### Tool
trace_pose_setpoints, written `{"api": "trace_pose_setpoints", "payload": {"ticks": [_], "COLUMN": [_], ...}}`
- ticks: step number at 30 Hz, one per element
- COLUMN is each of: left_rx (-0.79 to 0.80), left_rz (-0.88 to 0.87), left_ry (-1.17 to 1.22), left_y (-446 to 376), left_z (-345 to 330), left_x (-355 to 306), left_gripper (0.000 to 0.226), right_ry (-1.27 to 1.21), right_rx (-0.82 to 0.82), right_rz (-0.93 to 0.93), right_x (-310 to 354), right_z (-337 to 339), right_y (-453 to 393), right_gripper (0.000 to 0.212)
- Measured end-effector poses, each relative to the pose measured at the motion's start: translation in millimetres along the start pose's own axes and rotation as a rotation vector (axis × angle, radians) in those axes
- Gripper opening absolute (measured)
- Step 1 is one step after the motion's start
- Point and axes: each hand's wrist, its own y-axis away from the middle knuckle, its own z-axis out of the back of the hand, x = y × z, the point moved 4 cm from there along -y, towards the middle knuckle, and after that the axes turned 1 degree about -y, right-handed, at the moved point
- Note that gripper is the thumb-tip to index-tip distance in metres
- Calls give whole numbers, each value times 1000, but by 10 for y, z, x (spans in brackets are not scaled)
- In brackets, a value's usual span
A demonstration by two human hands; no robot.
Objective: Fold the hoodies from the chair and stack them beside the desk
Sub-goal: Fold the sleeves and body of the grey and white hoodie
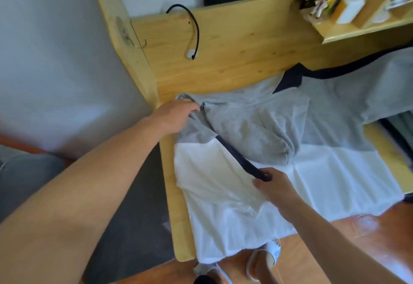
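Two hands at work on one hoodie [257,127], spread flat across the tabletop [234,60] with its white hem hanging over the near edge. Left hand [174,116] gripping the grey shoulder, fingers [193,108] curled into the cloth, likely as an anchor for the fold. Right hand [274,185] pinching the dark cuff of the sleeve [234,154], laid slantwise over the body, apparently to narrow the shape. Other sleeve out to the right, not yet folded.
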Motion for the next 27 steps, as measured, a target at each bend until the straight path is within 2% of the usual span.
{"api": "trace_pose_setpoints", "payload": {"ticks": [2, 5, 7, 12, 16, 19, 21, 24, 27], "left_rx": [69, 189, 252, 243, 228, 236, 226, 180, 169], "left_rz": [-60, -118, -146, -226, -191, -203, -213, -175, -81], "left_ry": [-157, -416, -581, -800, -753, -736, -768, -744, -625], "left_y": [-267, -505, -594, -762, -809, -791, -811, -842, -856], "left_z": [-60, -171, -171, -44, 89, 61, 21, 44, 104], "left_x": [116, 307, 400, 437, 465, 499, 546, 514, 499], "left_gripper": [57, 20, 7, 25, 27, 16, 18, 26, 21], "right_ry": [-25, -78, -93, -264, -442, -259, -170, -358, -461], "right_rx": [11, 68, 64, -30, -45, -67, -87, -6, 32], "right_rz": [79, 174, 190, 192, 164, 175, 225, 287, 230], "right_x": [46, 87, 52, -4, -63, -102, -64, -3, -71], "right_z": [29, 17, 22, 144, 235, 215, 205, 178, 134], "right_y": [18, 74, 94, 186, 228, 251, 333, 467, 436], "right_gripper": [27, 34, 38, 40, 34, 38, 44, 44, 42]}}
